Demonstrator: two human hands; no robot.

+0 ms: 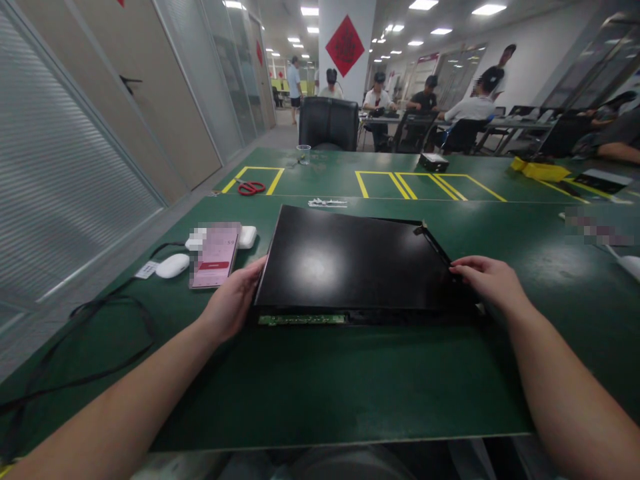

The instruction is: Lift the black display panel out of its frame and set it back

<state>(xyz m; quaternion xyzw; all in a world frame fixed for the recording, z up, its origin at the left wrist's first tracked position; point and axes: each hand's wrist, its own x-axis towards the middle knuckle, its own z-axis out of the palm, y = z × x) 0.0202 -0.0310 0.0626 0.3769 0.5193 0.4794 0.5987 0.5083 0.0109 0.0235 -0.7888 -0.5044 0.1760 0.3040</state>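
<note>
A black display panel lies face up, tilted a little, over the green table. Along its near edge runs a green circuit board strip. My left hand grips the panel's left edge, its fingers partly hidden beneath. At the right side, my right hand is closed, thumb and fingertips pinching a thin black frame strip that stands slightly apart from the panel. Beside my left hand lies a phone with a lit pink screen.
Red-handled scissors, small white pieces and a clear cup are farther back. A white mouse-like object and black strap lie left. A black box and yellow item sit far right. People work at tables behind.
</note>
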